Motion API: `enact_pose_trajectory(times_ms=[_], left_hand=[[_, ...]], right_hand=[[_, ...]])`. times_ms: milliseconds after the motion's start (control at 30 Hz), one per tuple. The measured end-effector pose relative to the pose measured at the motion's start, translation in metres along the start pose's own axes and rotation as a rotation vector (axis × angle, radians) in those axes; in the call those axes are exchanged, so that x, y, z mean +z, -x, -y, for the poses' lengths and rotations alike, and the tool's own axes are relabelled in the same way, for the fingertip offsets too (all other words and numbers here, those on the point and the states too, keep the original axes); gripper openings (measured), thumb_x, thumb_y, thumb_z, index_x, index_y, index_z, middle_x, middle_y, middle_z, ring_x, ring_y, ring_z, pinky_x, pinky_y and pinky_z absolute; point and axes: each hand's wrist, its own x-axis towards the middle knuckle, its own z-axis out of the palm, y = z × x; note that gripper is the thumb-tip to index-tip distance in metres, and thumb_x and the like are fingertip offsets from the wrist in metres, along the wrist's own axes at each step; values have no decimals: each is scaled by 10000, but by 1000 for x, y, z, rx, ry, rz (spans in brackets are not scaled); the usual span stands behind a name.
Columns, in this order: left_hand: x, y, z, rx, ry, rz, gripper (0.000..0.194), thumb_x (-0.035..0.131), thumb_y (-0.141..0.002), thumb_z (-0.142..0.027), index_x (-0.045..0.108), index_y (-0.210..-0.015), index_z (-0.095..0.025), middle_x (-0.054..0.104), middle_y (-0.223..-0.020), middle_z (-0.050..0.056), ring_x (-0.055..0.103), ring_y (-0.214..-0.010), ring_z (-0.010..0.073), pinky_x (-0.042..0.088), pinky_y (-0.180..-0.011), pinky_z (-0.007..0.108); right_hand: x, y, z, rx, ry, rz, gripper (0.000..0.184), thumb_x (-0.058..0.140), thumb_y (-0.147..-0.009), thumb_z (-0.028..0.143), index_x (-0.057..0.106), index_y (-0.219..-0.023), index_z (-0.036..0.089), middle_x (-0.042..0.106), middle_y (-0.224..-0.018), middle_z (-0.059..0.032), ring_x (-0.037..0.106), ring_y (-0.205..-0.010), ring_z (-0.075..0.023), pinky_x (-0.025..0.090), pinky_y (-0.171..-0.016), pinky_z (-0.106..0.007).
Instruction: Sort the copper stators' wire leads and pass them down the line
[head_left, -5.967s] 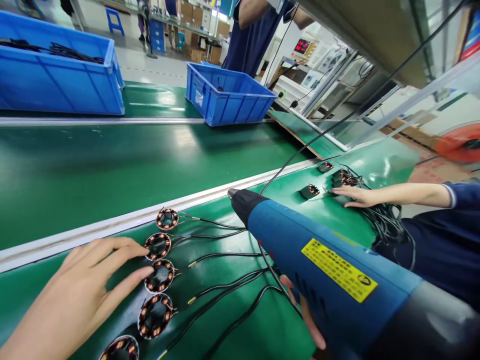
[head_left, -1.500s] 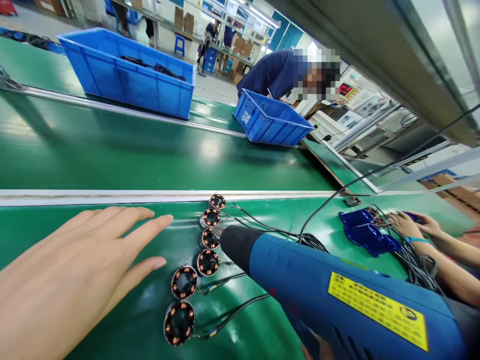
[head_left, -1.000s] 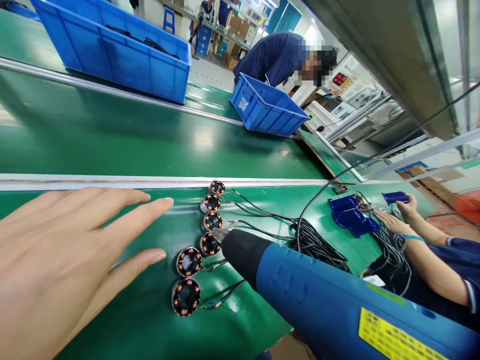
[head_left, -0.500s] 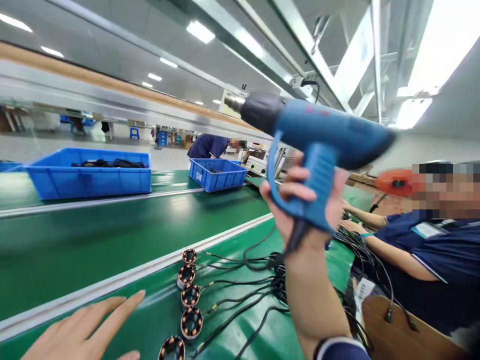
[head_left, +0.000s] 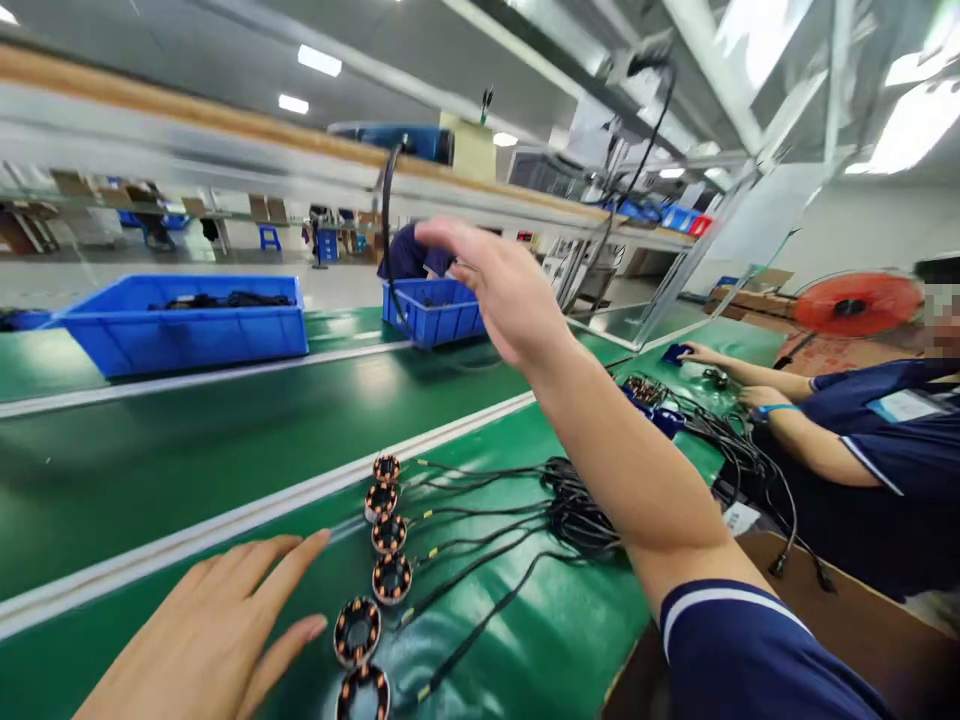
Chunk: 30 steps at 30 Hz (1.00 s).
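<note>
My right hand is raised with its fingers stretched forward, just below the wooden-edged shelf; it holds nothing. On that shelf lies the blue heat gun, partly hidden by the edge, its black cord hanging down. Low at the left, my left hand is spread over the green bench and touches none of the parts. To its right stands a column of several ring-shaped motor stators with copper windings. Black cables run from beside the rings to a coiled bundle, partly covered by my right forearm.
Two blue bins with dark contents stand across the belt. At the right a co-worker's hands handle parts beside more cables. An orange fan stands behind; another person bends beyond the far bin.
The heat gun has gone from my right hand onto the shelf, and that hand has let go. My left hand stays spread near the rings. The view has turned somewhat right.
</note>
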Motion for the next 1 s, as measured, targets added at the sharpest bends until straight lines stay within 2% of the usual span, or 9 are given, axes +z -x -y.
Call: enact_pose_trajectory(times_ms=[67, 133, 200, 300, 433, 500, 667, 800, 1000], left_hand=[[-11, -15, -28, 78, 79, -68, 392, 424, -1054, -533, 659, -1216, -264, 727, -1077, 23, 680, -908, 202, 482, -824, 355], [-11, -23, -56, 148, 200, -68, 267, 466, -1067, -354, 664, -944, -225, 678, -867, -4, 613, -744, 167, 408, -710, 341], [0, -18, -79, 165, 305, -73, 253, 514, -1047, -241, 617, -820, -204, 617, -759, -17, 544, -668, 152, 347, -665, 340], [24, 8, -98, 136, 392, -60, 196, 559, -1036, -257, 645, -879, -178, 653, -815, 1, 566, -744, 151, 376, -732, 329], [44, 41, -100, 112, 416, 10, 148, 598, -1018, -244, 687, -1065, -135, 709, -993, 49, 604, -895, 160, 421, -864, 312], [47, 51, -98, 106, 424, 29, 165, 613, -997, -164, 687, -1139, -123, 713, -1058, 70, 611, -952, 163, 431, -903, 312], [47, 69, -99, 113, 429, 50, 275, 645, -941, -35, 674, -1207, -98, 721, -1130, 103, 634, -1046, 165, 448, -960, 335], [46, 74, -101, 85, 421, 34, 285, 688, -905, -20, 670, -1186, -63, 723, -1112, 131, 648, -1021, 177, 468, -901, 340], [48, 71, -108, -31, 457, 91, 330, 676, -927, -54, 658, -1245, -139, 690, -1140, 80, 629, -1052, 138, 476, -967, 269]], right_hand=[[21, 85, 1, 104, -101, 231, 287, 619, -1026, 410, 773, -1064, 171, 749, -1136, -63, 681, -1101, -176, 516, -1035, -320], [36, 162, -2, 311, -203, 508, 257, 616, -1033, 334, 788, -1018, 145, 773, -999, -68, 717, -948, -159, 551, -907, -268], [47, 221, -11, 445, -215, 626, 259, 605, -1036, 309, 787, -1064, 126, 774, -1012, -83, 718, -940, -157, 537, -880, -248], [64, 274, -27, 534, -207, 680, 286, 570, -1049, 313, 771, -1133, 127, 770, -1066, -93, 716, -975, -168, 517, -878, -244], [90, 296, -37, 604, -232, 776, 289, 523, -1059, 315, 750, -1128, 149, 766, -1011, -80, 713, -941, -177, 511, -832, -258], [101, 299, -39, 739, -379, 795, 278, 539, -1047, 346, 731, -1073, 147, 746, -908, -56, 712, -835, -161, 518, -736, -239], [110, 309, -46, 1051, -788, 674, 300, 661, -954, 423, 679, -992, 126, 687, -929, -35, 597, -635, -70, 415, -533, -170], [110, 312, -48, 1098, -821, 638, 331, 735, -893, 419, 682, -1015, 116, 589, -741, 33, 476, -559, -54, 362, -507, -177], [114, 314, -44, 1114, -898, 510, 324, 728, -896, 435, 633, -973, 135, 559, -738, 43, 420, -555, -58, 353, -511, -193]])
